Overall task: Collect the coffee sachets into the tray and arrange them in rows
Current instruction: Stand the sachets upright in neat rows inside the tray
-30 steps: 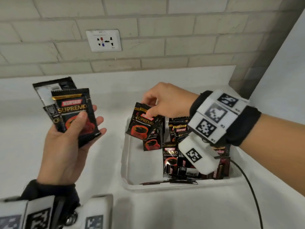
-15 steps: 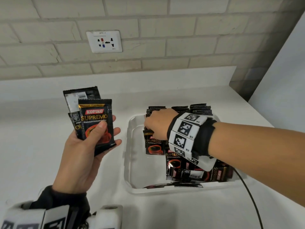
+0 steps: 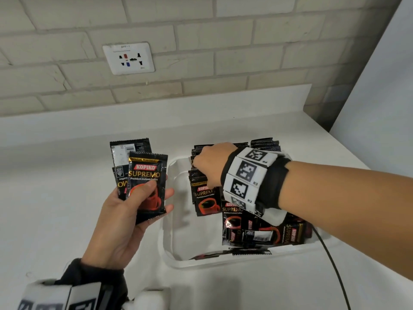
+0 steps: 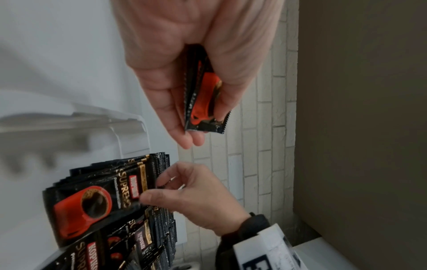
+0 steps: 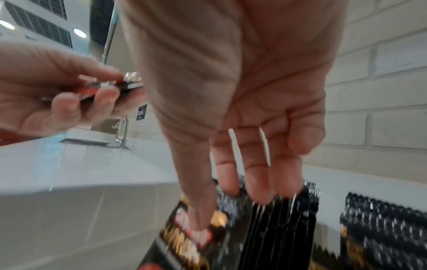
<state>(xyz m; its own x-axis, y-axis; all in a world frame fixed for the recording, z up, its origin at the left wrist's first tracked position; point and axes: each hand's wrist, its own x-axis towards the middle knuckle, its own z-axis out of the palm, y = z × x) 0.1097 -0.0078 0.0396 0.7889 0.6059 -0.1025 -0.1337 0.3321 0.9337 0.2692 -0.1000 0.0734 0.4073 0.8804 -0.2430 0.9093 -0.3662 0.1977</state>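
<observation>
Left hand [image 3: 125,222] holds a small fan of sachets [image 3: 146,186] above the bench [image 3: 55,198], just left of the tray [image 3: 172,220]: thumb pressed on the front one, fingers curled behind. Front sachet faces the head camera, long axis roughly upright, logo end up and leaning slightly right; a second one behind it shows its back with the barcode. Right hand [image 3: 212,164] is over the tray's far left corner, fingers extended down onto the top edges of a standing row of sachets [image 3: 204,193]; thumb lies against the front sachet's face, fingertips [image 5: 261,190] on the serrated tops. That row stands on end, long axes near vertical, faces toward the near side. More sachets [image 3: 263,229] lie in a loose pile at the tray's right, pointing in mixed directions. A wall socket [image 3: 128,58] sits on the brick wall behind.
</observation>
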